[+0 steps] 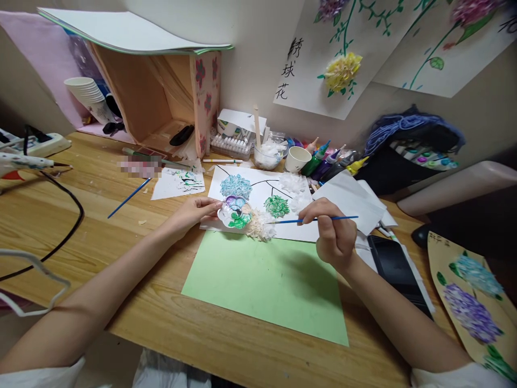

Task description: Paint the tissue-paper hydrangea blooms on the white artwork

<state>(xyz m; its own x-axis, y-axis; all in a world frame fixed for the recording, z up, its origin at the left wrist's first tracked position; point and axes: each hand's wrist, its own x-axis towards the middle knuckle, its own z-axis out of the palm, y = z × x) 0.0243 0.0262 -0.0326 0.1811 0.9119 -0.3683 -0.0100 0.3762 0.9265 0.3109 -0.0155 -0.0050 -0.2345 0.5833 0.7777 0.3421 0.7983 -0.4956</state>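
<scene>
My left hand (198, 211) pinches the edge of a small white paint palette (226, 215) with purple, blue, peach and green paint in its wells. In my right hand (335, 231) is a thin blue paintbrush (293, 221), its tip at a cream paper flower (262, 225). Whether the bristles touch the petals I cannot tell. Under both lies a white sheet (258, 186) with drawn black branches. It also bears a blue flower (236, 186), a green flower (277, 206) and white petal clusters (294, 186). Green paper (266, 285) lies in front.
Behind the sheet stand a bowl of white scraps (269, 156), a paper cup (298, 159) and several paint bottles (319, 159). A second blue brush (129, 198) and a paint-smeared paper (180, 182) lie left. To the right are a phone (398, 272) and a flower picture (470, 302). A glue gun (26, 161) is far left.
</scene>
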